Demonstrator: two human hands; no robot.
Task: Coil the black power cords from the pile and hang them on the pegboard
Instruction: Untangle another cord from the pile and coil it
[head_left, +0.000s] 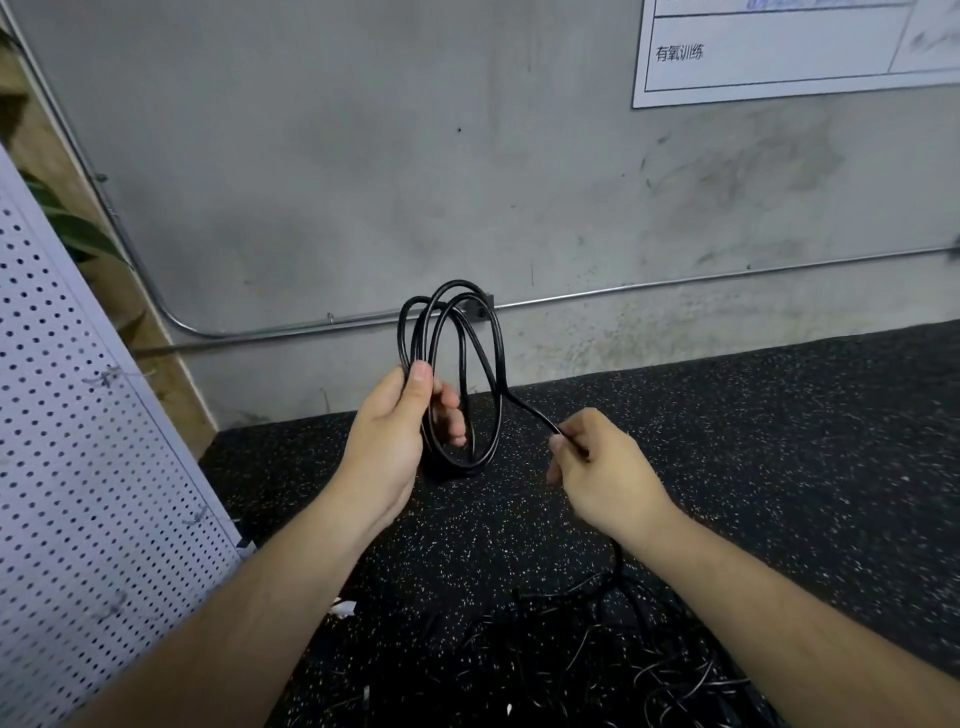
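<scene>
Holding the coil (457, 364), the left hand (395, 436) grips its loops; the right hand (597, 467) pinches the springy, light cord beside it.

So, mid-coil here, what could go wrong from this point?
1. The coil has uneven loops that cross each other, and the left hand holds them at one side only. They may slip from that grip or twist into a tangle.
2. The cord tail runs from the right hand down into the pile. Pulling more slack could snag and drag other cords up.
</scene>
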